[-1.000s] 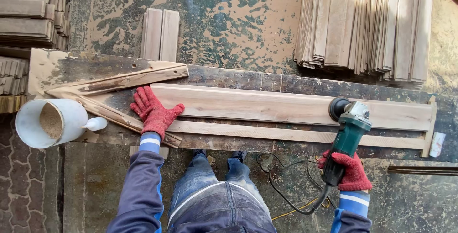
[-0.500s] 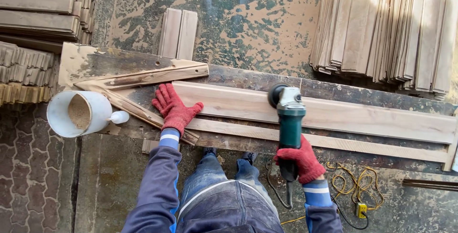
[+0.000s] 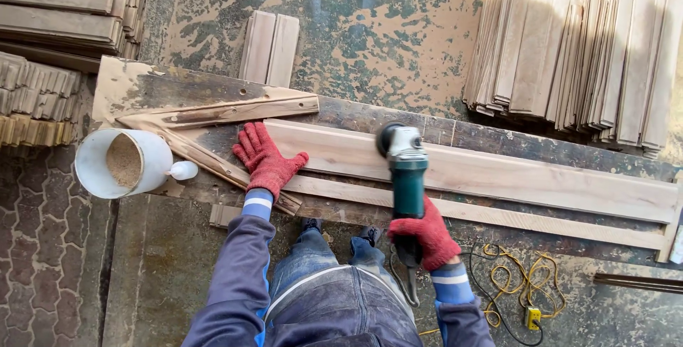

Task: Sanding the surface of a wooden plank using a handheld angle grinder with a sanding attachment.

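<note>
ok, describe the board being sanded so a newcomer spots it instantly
Start at the long dark workbench across the middle. On it lies a wide pale plank, running from the left hand to the bench's right end, with the green angle grinder in the right hand on it. It is much wider than the thin strip just nearer the person.

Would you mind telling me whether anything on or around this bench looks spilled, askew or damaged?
The white bucket lies tipped on its side at the bench's left end, sawdust showing inside. Yellow cable lies in a loose tangle on the floor near the person's feet. The long plank looks sound.
</note>
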